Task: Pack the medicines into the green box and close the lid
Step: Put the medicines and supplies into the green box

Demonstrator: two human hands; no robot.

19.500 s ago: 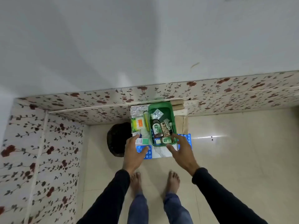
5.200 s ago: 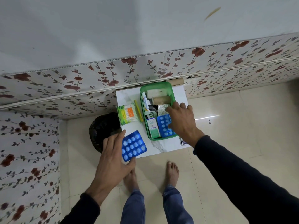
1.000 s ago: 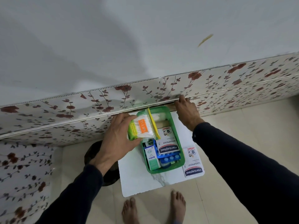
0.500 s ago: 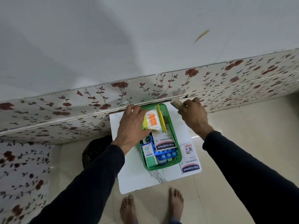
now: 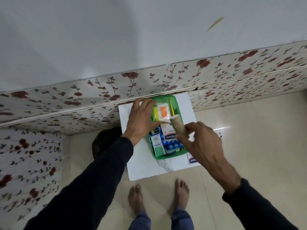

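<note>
Clenched round a beige bandage roll (image 5: 178, 124), the right hand (image 5: 201, 143) carries it low over the middle of the green box (image 5: 176, 103), one end pointing at the wall. Half a second ago that roll was up at the far right corner of the worktop (image 5: 142, 165); it has now swung in above the box. The left hand (image 5: 141, 120) grasps the cotton-bud packet (image 5: 162, 112) and has pushed it further down into the far end of the box, beside a yellow stick (image 5: 171, 106).

Under both lie a white-and-green carton (image 5: 157, 146), blue blister strips (image 5: 172, 146) and a plaster packet (image 5: 169, 133). A second plaster packet (image 5: 192, 159) sits on the worktop just right of the box, partly behind the right wrist.

By my reading, packing is almost done: these two items are about to go in, one packet waits outside, and no lid shows. With the contents heaped this high, the roll probably wants laying flat so the lid can shut.
</note>
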